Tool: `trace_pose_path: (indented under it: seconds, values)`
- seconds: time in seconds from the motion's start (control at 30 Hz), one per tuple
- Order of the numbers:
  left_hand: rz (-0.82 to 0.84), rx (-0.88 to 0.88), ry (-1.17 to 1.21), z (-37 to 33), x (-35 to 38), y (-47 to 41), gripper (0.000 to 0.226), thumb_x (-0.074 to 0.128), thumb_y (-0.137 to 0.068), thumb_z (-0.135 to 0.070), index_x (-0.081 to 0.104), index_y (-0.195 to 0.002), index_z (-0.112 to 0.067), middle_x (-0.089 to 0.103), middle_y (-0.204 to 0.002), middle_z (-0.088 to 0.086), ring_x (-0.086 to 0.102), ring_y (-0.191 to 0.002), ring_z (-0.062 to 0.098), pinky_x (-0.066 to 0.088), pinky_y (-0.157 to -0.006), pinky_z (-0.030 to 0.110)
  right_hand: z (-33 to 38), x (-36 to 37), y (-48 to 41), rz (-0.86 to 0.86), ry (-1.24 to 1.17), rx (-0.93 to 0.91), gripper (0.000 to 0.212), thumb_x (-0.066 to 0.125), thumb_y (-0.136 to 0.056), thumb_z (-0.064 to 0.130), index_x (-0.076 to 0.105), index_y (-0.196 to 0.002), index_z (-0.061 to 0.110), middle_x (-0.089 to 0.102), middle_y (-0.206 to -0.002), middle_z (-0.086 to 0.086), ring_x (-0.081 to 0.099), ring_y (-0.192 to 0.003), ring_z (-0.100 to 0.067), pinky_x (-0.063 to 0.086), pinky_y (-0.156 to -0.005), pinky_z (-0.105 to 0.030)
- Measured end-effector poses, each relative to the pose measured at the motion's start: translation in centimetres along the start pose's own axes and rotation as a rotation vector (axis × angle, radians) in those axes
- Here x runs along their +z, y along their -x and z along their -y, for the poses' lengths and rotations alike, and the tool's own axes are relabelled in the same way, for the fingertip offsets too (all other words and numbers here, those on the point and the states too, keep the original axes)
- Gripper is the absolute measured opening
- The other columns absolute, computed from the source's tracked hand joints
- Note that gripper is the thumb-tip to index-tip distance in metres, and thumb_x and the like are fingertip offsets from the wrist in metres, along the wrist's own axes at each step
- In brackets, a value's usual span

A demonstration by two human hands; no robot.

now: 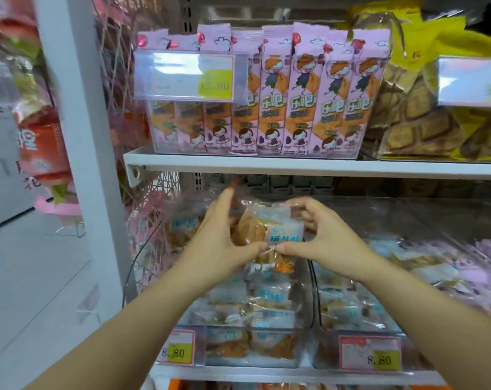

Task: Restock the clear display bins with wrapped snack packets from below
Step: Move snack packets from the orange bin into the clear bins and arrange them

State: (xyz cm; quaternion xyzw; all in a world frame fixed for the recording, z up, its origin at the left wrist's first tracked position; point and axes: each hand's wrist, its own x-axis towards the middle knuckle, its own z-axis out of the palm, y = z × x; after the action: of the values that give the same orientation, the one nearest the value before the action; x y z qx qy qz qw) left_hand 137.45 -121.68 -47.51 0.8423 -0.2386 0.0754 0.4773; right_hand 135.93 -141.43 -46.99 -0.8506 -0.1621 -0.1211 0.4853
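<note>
While the left hand [224, 235] cups one end of the packet [269, 226] and the right hand [323, 240] pinches the other, its long axis lies crosswise, just above the left bin [129, 274], so lowering looks like the next move.

- Tall pink packets [303, 102] stood upright in a row on the white upper shelf [266, 162];
- a price label [193, 77] reading 15.80 hung before them;
- yellow-topped bags of brown biscuits [416, 119] sat just right of them;
- red packs [41, 142] hung left of the white post [78, 130].
</note>
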Motion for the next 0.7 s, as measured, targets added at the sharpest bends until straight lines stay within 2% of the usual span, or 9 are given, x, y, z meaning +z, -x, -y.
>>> trace_pose_path:
  seconds: [0.13,0.2,0.23,0.3,0.37,0.4,0.5,0.63,0.7]
  values:
    - [-0.122,-0.010,-0.218,0.1,1.1,-2.8,0.067,0.070,-0.081,-0.043,0.038,-0.135,-0.020,0.057,-0.123,-0.007,0.055,-0.107,0.011,0.048,-0.092,0.032,-1.0,-0.3,-1.9,-0.144,0.062,-0.016,0.055,0.082,-0.070,0.019,0.052,-0.115,0.027,0.059,-0.109,0.015,0.059,-0.102,-0.001,0.049,-0.089,-0.020]
    - [-0.150,0.033,-0.429,0.1,1.6,-4.2,0.059,0.061,-0.085,-0.050,0.040,-0.133,-0.022,0.065,-0.109,0.002,0.060,-0.102,0.022,0.048,-0.090,0.039,-1.8,-0.6,-2.9,-0.181,0.060,-0.007,0.055,0.081,-0.071,0.020,0.049,-0.115,0.029,0.057,-0.106,0.021,0.058,-0.099,0.000,0.048,-0.087,-0.019]
    - [-0.153,0.043,-0.547,0.0,1.8,-4.9,0.060,0.056,-0.088,-0.053,0.036,-0.136,-0.023,0.064,-0.106,0.004,0.060,-0.102,0.026,0.047,-0.090,0.039,-2.3,-0.8,-3.5,-0.200,0.059,0.000,0.056,0.082,-0.071,0.021,0.049,-0.116,0.029,0.056,-0.107,0.023,0.057,-0.100,-0.001,0.046,-0.087,-0.019]
    - [-0.162,0.059,-0.700,0.5,2.1,-6.2,0.059,0.047,-0.092,-0.053,0.029,-0.140,-0.025,0.058,-0.120,0.006,0.053,-0.114,0.028,0.039,-0.095,0.039,-3.0,-0.9,-4.6,-0.223,0.021,0.015,0.056,0.082,-0.069,0.021,0.052,-0.115,0.028,0.059,-0.107,0.020,0.058,-0.099,0.001,0.045,-0.087,-0.017]
    - [-0.121,0.063,-0.743,1.1,2.5,-7.6,0.058,0.039,-0.096,-0.051,0.021,-0.145,-0.027,0.046,-0.141,0.004,0.036,-0.134,0.025,0.017,-0.113,0.047,-3.5,-1.0,-5.8,-0.219,-0.085,-0.009,0.046,0.081,-0.069,0.008,0.058,-0.104,0.026,0.063,-0.099,0.018,0.060,-0.091,0.006,0.048,-0.082,-0.014]
    - [-0.082,0.052,-0.754,1.5,2.7,-8.3,0.062,0.034,-0.097,-0.051,0.013,-0.150,-0.026,0.039,-0.148,0.002,0.027,-0.140,0.023,0.003,-0.115,0.054,-3.9,-1.0,-6.4,-0.210,-0.126,-0.018,0.045,0.078,-0.069,0.000,0.058,-0.098,0.027,0.063,-0.095,0.019,0.061,-0.084,0.008,0.050,-0.078,-0.011]
    - [0.078,-0.023,-0.781,2.7,3.4,-9.8,0.067,0.022,-0.099,-0.051,-0.006,-0.152,-0.022,0.021,-0.158,0.002,0.013,-0.147,0.024,-0.015,-0.108,0.061,-5.1,-1.3,-7.8,-0.185,-0.171,-0.054,0.050,0.074,-0.068,-0.012,0.056,-0.100,0.021,0.060,-0.096,0.016,0.061,-0.079,0.015,0.049,-0.069,-0.007]
    - [0.082,0.048,-0.930,3.2,3.7,-10.1,0.076,0.024,-0.095,-0.061,-0.005,-0.152,-0.021,0.006,-0.161,-0.003,-0.009,-0.147,0.021,-0.026,-0.100,0.061,-6.5,-1.4,-9.1,-0.180,-0.064,-0.066,0.050,0.082,-0.067,0.004,0.058,-0.105,0.025,0.064,-0.105,0.009,0.061,-0.098,-0.001,0.051,-0.080,-0.019]
    - [-0.004,0.071,-0.898,3.4,3.8,-9.7,0.087,0.040,-0.087,-0.066,0.004,-0.151,-0.021,0.016,-0.158,0.000,0.000,-0.148,0.021,-0.016,-0.107,0.062,-6.6,-1.4,-9.8,-0.193,-0.014,-0.064,0.053,0.084,-0.065,0.023,0.059,-0.112,0.021,0.065,-0.110,0.006,0.061,-0.104,-0.007,0.051,-0.088,-0.026]
